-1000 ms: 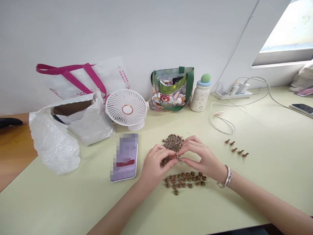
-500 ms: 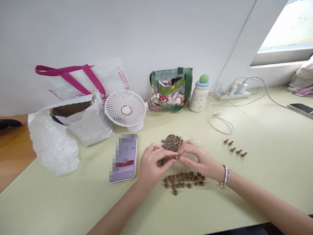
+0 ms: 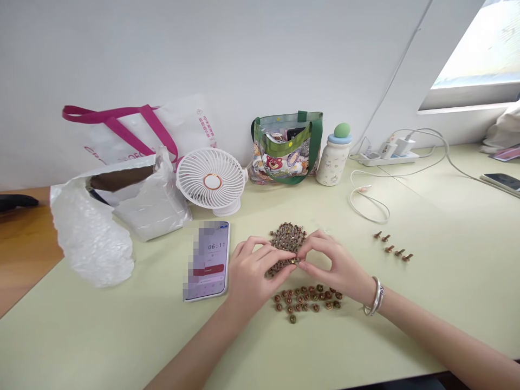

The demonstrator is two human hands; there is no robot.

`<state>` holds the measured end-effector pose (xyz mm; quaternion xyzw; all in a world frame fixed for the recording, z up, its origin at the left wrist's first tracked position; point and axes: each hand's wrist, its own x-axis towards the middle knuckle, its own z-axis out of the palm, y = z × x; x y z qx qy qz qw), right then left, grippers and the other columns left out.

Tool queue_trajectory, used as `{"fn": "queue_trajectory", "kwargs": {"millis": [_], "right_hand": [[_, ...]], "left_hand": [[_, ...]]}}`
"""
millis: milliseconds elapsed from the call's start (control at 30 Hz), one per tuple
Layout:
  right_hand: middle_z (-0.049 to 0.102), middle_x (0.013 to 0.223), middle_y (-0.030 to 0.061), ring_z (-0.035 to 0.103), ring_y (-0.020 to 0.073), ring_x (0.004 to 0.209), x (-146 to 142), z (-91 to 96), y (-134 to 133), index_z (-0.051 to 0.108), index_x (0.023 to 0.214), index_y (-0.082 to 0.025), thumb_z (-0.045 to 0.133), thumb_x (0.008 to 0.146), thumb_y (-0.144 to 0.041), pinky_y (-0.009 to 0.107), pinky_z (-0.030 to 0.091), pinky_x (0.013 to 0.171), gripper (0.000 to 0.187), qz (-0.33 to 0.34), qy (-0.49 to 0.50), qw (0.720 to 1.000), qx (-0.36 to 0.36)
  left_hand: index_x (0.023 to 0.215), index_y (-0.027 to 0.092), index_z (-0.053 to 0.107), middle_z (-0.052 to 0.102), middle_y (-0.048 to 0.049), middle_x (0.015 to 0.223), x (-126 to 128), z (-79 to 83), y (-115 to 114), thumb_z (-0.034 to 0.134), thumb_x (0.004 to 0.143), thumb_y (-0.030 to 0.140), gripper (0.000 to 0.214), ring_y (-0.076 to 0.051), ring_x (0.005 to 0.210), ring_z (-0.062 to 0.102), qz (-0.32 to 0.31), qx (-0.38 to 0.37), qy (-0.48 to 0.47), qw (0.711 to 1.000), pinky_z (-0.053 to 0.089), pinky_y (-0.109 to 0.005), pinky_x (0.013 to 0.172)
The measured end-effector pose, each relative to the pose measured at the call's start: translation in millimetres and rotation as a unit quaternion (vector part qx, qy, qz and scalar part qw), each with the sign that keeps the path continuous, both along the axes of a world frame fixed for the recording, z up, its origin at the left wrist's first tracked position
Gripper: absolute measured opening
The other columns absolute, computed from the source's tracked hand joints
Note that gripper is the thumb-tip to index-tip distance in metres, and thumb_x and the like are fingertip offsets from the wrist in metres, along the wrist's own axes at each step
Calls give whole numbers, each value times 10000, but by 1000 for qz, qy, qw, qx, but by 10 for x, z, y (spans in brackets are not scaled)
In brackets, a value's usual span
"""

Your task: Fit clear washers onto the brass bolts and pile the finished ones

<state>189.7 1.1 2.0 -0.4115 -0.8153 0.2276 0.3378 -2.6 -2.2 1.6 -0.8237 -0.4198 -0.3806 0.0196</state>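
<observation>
— Where the fingertips meet, what is held?
— Left hand [image 3: 247, 273] and right hand [image 3: 337, 265] both pinch one small brass piece [image 3: 296, 261], just before the brass pile [image 3: 286, 237] on the bench [image 3: 426, 303].
— Any writing?
— The phone [image 3: 209, 260] beside the left hand reads 06:11; the white bag [image 3: 179, 130]'s red print is illegible.

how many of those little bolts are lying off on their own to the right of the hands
5 small bolts, in a slanting row on the green table right of the right hand: two farther back, three nearer. None looks hidden.
</observation>
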Motion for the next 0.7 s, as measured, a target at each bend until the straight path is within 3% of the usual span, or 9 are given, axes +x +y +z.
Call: {"fn": "queue_trajectory", "kwargs": {"millis": [267,367,700], "right_hand": [[649,757,-16,545,184,875,15,-31,-7,576,821,-243,572,778,-248,358,363,804,43,-34,-97,975,199],[645,742,-23,545,181,889,33,-23,0,587,827,-255,561,795,-244,357,343,817,42,-29,-108,964,240],[650,839,7,510,195,932,50,7,8,568,839,-230,504,850,-271,372,374,832,76,2,-94,991,98]], "left_hand": [[788,273,664,683,58,718,13,-23,9,635,766,332,70,-178,841,545,-10,-21,15,1000,386,-325,736],[775,264,654,682,66,719,9,-19,11,637,766,331,70,-171,838,546,-19,-30,20,999,382,-321,736],[776,262,649,679,61,721,2,-29,14,644,758,305,47,-171,833,544,-21,-19,22,999,382,-314,741]]}}
